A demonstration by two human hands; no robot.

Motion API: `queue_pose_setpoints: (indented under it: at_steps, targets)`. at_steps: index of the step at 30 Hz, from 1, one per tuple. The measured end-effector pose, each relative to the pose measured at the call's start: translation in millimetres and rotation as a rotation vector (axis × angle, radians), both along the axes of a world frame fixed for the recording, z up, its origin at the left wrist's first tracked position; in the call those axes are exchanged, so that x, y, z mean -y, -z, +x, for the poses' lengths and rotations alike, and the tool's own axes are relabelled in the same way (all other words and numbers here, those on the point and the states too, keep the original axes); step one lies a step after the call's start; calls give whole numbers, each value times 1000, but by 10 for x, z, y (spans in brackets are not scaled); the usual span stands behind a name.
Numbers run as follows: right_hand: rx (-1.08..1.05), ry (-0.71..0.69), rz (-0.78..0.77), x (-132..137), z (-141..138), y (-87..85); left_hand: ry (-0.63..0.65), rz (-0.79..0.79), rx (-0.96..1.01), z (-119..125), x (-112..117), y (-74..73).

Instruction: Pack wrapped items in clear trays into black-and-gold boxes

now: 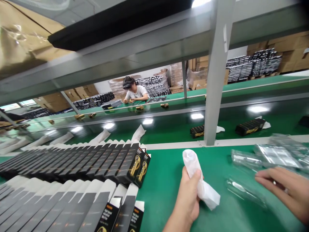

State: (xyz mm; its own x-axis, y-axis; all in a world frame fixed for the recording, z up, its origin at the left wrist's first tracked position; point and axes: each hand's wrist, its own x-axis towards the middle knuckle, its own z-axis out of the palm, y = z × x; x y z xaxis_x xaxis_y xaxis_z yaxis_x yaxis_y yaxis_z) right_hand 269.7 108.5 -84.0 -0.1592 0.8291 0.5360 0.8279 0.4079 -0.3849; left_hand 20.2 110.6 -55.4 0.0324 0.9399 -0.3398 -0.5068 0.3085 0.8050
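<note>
My left hand [189, 196] is closed around a long bundle in a thin white wrapper [209, 193], held tilted above the green work surface. The wrapper hides what is inside, if anything. At the right, my right hand [287, 190] has its fingers stretched out, with a gap below them and nothing visible in them. Just left of its fingertips lies a clear plastic tray [246, 193], blurred. More clear plastic trays [277, 154] are heaped behind that hand.
Rows of black printed boxes [135, 164] with raised white flaps fill the left side. A metal post [213, 80] rises ahead. Beyond it a green conveyor [169, 125] carries black boxes [249, 126] and white sleeves [138, 133]. A person [135, 91] sits at the far side.
</note>
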Motion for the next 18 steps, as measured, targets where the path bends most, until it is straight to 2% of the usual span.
queue_pose_setpoints:
  at_steps: [3, 6, 9, 13, 16, 18]
  targets:
    - [41, -51, 87, 74, -373, -84, -66, 22, 37, 52, 26, 13]
    - [112, -170, 167, 176, -799, -94, -54, 103, 125, 133, 88, 41]
    - [140, -235, 194, 225, -1056, -73, -38, 127, 91, 198, 143, 81]
    - [173, -299, 205, 228, -1132, -77, 14, 96, 40, 194, 140, 84]
    - [189, -356, 236, 208, -1043, -112, 40, 79, 15, 163, 103, 52]
    - [130, -335, 220, 177, -922, -122, 48, 85, 46, 166, 85, 35]
